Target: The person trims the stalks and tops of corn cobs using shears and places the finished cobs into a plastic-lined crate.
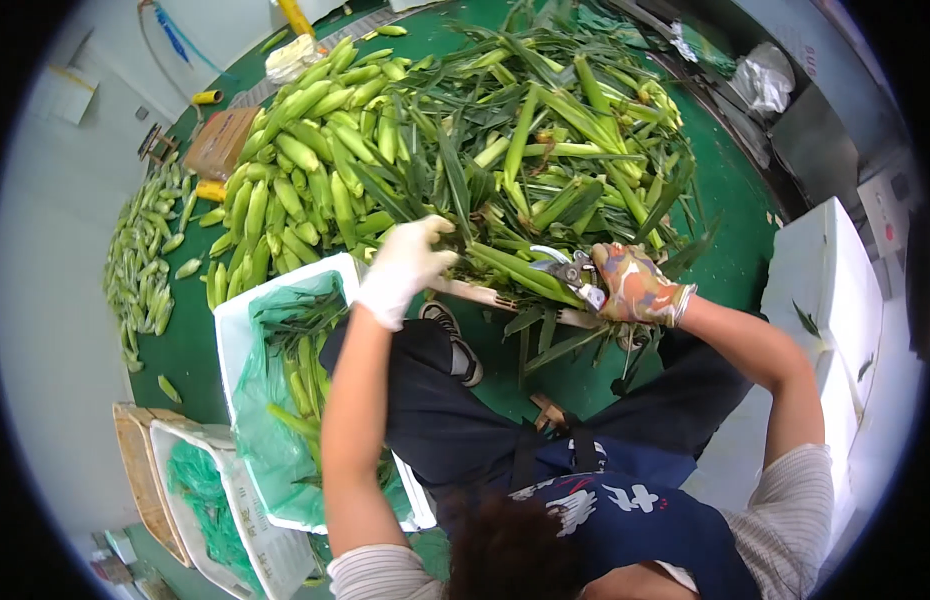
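Note:
My left hand [405,268], in a white glove, is over the near edge of the corn pile with its fingers apart and nothing visible in them. Pruning shears [575,276] are gripped in my right hand [640,285], which wears a patterned glove. Their blades reach a green ear of corn in its husk [525,272], lying between my hands with long leaves around it. Below the ear a light wooden bar [475,293] runs across in front of my knees. The far end of the shears' handles is hidden by my glove.
Husked green ears [295,150] are heaped at the left of the leafy corn stalks [585,130]. By my left leg stands a white foam box [230,330] lined with green plastic, holding some ears. A white crate [275,550] is behind it. White foam boxes [825,270] rise at right.

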`<state>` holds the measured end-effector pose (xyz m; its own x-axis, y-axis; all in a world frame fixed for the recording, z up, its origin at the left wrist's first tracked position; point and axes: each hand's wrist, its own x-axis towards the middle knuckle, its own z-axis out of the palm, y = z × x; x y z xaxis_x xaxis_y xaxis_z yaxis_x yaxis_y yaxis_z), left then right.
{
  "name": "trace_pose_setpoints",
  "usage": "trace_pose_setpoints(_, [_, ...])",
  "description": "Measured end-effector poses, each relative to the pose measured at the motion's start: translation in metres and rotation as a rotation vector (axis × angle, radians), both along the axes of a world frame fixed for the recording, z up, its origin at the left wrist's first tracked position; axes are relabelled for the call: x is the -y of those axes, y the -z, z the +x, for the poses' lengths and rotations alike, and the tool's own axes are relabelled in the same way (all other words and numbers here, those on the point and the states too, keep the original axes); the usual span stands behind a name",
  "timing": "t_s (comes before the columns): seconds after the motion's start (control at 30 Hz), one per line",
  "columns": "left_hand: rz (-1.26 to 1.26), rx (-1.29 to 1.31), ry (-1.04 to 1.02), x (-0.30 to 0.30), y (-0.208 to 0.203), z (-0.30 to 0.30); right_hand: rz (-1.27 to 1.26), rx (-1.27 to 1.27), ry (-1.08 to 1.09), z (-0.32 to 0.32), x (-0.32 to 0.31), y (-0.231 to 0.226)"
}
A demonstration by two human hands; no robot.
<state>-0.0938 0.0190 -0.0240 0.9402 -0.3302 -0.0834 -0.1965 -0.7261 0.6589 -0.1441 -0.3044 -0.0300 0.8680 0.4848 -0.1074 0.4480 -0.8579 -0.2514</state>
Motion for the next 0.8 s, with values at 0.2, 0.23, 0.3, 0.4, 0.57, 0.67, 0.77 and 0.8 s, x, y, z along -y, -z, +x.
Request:
trace_pose_setpoints(0.2, [-0.481, 0.226, -0.659, -0.141, -0.067, -0.116, -0.046, 0.356, 0.034, 0.029, -0.022, 0.029])
trace_pose_setpoints(0.23, [-0.542, 0.271, -0.813, -0.166, -0.053, -0.14, 0.072, 0.507, 0.028, 0.035, -0.015, 0.038])
trace_pose_setpoints(0.3, [-0.416, 0.283, -1.061, -0.213, -0.007, -0.194, 0.109, 0.431, 0.176, 0.05, -0.013, 0.027])
trace_pose_setpoints(0.4, [-0.092, 0.014, -1.316, -0.266, 0.105, -0.283, 0.051, 0.317, 0.414, 0.076, 0.001, 0.051])
trace_pose_setpoints(0.57, [0.496, -0.346, -1.197, -0.273, 0.256, -0.328, -0.519, 0.391, 0.591, 0.13, 0.093, 0.182])
trace_pose_setpoints(0.67, [0.44, -0.332, -1.204, -0.276, 0.314, -0.313, -0.477, 0.807, -0.056, 0.176, 0.2, 0.258])
trace_pose_setpoints(0.77, [0.498, -0.426, -1.202, -0.275, 0.378, -0.335, -0.142, 0.493, 0.073, 0.22, 0.248, 0.248])
trace_pose_setpoints(0.8, [0.498, -0.562, -1.19, -0.272, 0.393, -0.327, -0.404, 0.5, 0.169, 0.242, 0.255, 0.231])
